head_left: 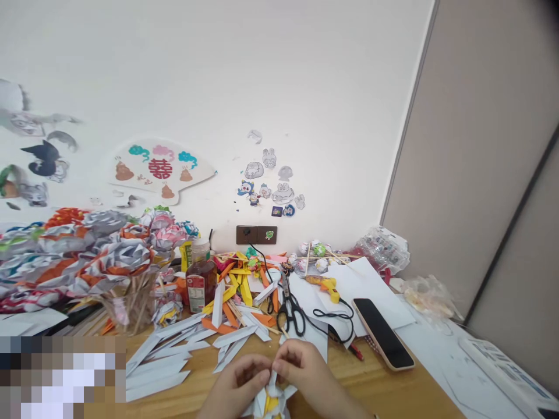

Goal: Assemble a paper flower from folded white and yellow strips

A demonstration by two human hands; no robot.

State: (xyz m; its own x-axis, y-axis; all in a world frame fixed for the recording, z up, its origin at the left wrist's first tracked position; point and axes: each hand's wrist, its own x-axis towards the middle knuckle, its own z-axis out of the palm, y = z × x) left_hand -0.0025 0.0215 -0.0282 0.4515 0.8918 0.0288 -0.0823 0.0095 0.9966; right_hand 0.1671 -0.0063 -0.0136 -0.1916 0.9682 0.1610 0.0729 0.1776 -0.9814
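At the bottom centre, a white and yellow folded-paper flower (271, 402) sits between my two hands, partly cut off by the lower edge. My left hand (240, 381) pinches its white paper from the left. Opposite it, my right hand (308, 372) is closed on the paper too, thumb and forefinger nearly meeting the left fingertips. Just beyond my hands lie black-handled scissors (292, 317) with the blades pointing away. Folded white paper strips (163, 355) spread out to the left, with orange and yellow strips (245, 291) piled behind.
Paper flowers (117, 256) crowd the left side, near a labelled bottle (201, 288). A yellow glue gun (324, 286) rests on white sheets, its cable looping close to a phone (384, 334). Plugged-in wall sockets (257, 234) are behind. A white power strip (509, 372) lies far right.
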